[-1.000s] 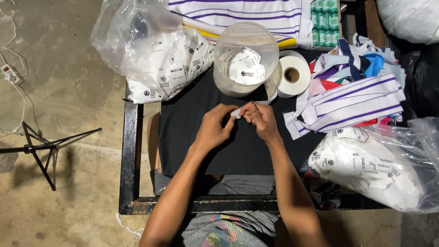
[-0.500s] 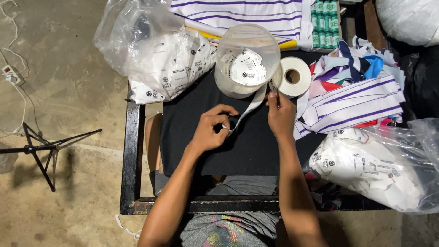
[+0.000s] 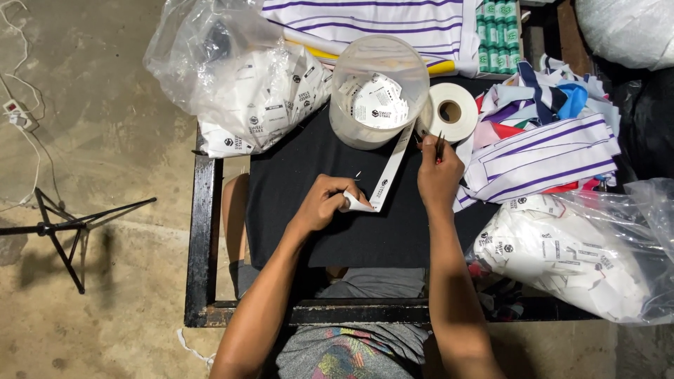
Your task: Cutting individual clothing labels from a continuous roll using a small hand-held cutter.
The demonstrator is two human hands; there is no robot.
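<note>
Since a second ago the hands have drawn apart, pulling the label strip (image 3: 388,170) taut across the black cloth (image 3: 309,210). The left hand (image 3: 324,203) pinches its folded end; the right hand (image 3: 438,172) grips small scissors (image 3: 437,144). A skewed snip could spoil a label.

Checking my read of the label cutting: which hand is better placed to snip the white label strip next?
Probably the right hand: it grips small scissors beside the white label strip near the white tape roll. The left hand pinches the strip's free end.
</note>
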